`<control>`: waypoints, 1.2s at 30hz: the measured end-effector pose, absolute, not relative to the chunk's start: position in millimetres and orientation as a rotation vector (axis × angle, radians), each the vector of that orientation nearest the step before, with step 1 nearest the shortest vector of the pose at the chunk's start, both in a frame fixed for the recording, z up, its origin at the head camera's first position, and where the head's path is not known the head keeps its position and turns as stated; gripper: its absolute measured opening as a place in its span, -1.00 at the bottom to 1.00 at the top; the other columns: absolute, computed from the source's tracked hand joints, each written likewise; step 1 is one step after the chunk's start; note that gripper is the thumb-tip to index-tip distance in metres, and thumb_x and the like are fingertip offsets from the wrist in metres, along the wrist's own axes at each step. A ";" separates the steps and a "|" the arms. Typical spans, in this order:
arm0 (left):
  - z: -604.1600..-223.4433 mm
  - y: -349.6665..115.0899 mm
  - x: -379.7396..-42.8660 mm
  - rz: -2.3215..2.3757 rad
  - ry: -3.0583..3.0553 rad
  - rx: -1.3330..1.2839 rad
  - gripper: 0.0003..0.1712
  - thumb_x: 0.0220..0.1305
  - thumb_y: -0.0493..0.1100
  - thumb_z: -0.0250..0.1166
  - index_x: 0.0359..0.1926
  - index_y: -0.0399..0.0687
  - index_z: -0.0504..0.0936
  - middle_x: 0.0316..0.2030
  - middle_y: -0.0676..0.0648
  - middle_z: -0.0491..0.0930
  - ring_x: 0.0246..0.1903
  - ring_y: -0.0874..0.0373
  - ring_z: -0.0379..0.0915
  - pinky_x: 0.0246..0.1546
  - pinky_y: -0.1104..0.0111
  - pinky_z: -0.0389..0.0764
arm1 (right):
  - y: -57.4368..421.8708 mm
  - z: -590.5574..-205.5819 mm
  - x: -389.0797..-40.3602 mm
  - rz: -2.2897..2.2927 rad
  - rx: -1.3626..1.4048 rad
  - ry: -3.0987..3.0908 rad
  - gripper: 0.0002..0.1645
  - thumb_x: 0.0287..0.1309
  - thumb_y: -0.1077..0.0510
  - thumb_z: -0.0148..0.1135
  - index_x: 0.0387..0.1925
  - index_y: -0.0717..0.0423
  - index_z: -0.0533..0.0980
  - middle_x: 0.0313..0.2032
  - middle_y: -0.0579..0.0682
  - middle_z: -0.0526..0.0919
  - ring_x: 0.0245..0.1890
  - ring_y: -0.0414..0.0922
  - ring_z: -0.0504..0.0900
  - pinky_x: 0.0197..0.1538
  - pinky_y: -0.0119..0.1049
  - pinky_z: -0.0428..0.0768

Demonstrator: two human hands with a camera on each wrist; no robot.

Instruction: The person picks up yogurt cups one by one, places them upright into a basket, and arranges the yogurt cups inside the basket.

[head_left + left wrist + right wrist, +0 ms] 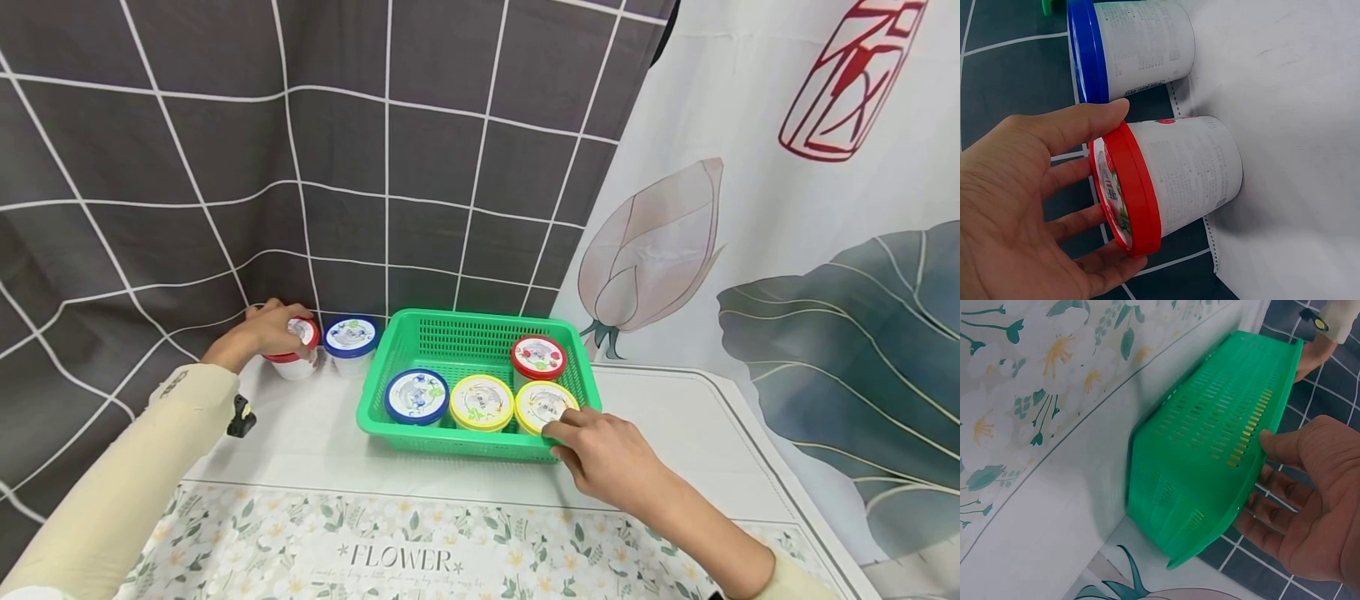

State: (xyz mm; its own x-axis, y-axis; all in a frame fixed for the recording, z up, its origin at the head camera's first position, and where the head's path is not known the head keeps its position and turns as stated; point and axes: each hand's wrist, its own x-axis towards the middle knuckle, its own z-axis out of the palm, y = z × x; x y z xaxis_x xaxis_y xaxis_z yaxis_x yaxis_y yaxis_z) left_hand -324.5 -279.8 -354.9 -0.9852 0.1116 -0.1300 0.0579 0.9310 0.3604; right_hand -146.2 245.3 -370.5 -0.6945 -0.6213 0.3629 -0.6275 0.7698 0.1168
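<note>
- A red-lidded tub (1194, 178) stands outside the basket, at the far left of the white tabletop (300, 450); whether its base is lifted at all is hard to tell.
- The left hand (272, 330) grips that tub by its lid, thumb on one side and fingers spread round the other.
- Just beside it, a blue-lidded tub (351, 340) stands upright and untouched, between the gripped tub and the green basket (465, 442).
- Inside the basket, four tubs sit lids up: a second blue-lidded tub (417, 397), a yellow-lidded tub (482, 402) and another yellow-lidded tub (546, 402) line the near side, with a second red-lidded tub (538, 357) behind the rightmost.
- The count, as it appears: four tubs in the basket, two outside it, one of those two in hand.
- The right hand (607, 457) holds the basket's rim at the near right, thumb on the outer side and fingers over the edge, close to the rightmost yellow lid; whether they touch that lid is unclear.
- Nearer the person lies a floral cloth (585, 542) printed "FLOWER"; behind hang a dark grid-patterned curtain (435, 158) and a pale lotus-print cloth (645, 242).
</note>
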 end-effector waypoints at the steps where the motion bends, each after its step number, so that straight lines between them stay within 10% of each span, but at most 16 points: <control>1: -354.2 -279.4 -323.8 0.543 2.938 0.123 0.03 0.17 -0.01 0.60 0.58 -0.31 0.40 0.43 -0.63 0.24 0.43 -0.66 0.02 0.38 -0.55 0.43 | 245.3 -370.3 -146.2 0.022 0.952 -2.580 -0.70 0.24 0.20 0.66 -0.03 -0.13 0.78 -0.27 -0.20 0.72 -0.30 -0.17 0.65 -0.39 -0.27 0.66; 36: -311.2 -271.0 -308.9 0.398 2.976 0.146 0.01 0.08 0.02 0.66 0.49 -0.27 0.49 0.42 -0.62 0.32 0.37 -0.65 0.15 0.25 -0.53 0.62 | 245.4 -371.6 -146.2 0.008 0.957 -2.561 -0.70 0.24 0.18 0.67 -0.05 -0.13 0.77 -0.29 -0.20 0.70 -0.31 -0.16 0.64 -0.38 -0.26 0.67</control>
